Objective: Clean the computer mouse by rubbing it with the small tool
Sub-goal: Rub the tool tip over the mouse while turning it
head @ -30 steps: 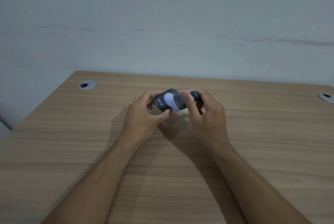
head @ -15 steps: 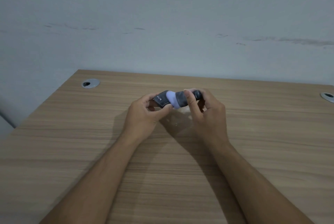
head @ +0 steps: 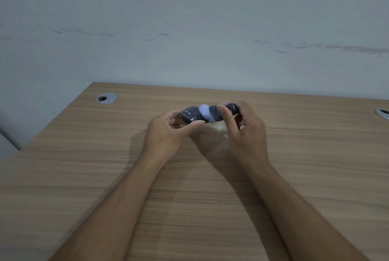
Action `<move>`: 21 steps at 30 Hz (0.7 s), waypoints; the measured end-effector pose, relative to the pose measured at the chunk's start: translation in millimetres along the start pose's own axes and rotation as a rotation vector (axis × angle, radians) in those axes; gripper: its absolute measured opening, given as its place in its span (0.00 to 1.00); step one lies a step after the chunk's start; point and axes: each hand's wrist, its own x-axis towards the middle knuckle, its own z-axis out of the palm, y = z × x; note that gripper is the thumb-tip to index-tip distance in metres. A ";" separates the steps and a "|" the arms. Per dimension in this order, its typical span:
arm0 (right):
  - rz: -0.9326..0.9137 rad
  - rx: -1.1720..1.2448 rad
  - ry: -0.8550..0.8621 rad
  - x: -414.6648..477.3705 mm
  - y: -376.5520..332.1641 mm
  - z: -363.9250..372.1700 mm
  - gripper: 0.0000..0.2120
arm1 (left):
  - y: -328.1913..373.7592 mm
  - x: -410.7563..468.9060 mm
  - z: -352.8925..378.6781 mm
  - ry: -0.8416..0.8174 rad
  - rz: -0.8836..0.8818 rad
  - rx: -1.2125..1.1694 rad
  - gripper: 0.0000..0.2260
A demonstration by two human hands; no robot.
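Observation:
A dark computer mouse with pale lettering is held above the wooden desk. My left hand is shut on its left end, thumb underneath. My right hand grips a small dark tool with a pale lilac tip. The tip presses against the right part of the mouse. My right thumb lies over the tool's body and hides part of it. The tool's rounded dark end pokes out past my right fingers.
Two round metal cable grommets sit in the desk, one at the back left and one at the right edge. A pale scuffed wall rises directly behind the desk. The desk's left edge runs diagonally toward me.
The mouse has tilted flatter, so less of its face shows. The lilac tip has slid slightly along the mouse. Both hands stay in nearly the same spot.

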 end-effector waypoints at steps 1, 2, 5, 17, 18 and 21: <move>0.001 0.008 -0.010 0.1 0.8 -0.7 0.04 | 1.3 -0.7 -1.1 0.002 0.007 0.025 0.17; -0.017 0.021 -0.034 -0.2 0.6 -0.5 0.04 | 2.3 -1.1 -2.0 0.006 0.016 0.048 0.17; -0.163 0.024 -0.157 -3.4 -3.1 4.9 0.05 | 6.4 -2.0 -2.2 0.020 0.046 0.153 0.15; -0.124 0.036 -0.165 -1.4 -1.5 2.5 0.05 | 7.0 -4.1 -1.0 0.056 0.070 0.317 0.20; -0.157 0.049 -0.195 -4.4 -5.8 6.5 0.05 | 6.4 -3.6 0.2 0.068 0.060 0.339 0.21; -0.205 0.057 -0.225 -8.1 -11.1 12.9 0.06 | 5.7 -3.5 -0.2 0.093 0.052 0.371 0.19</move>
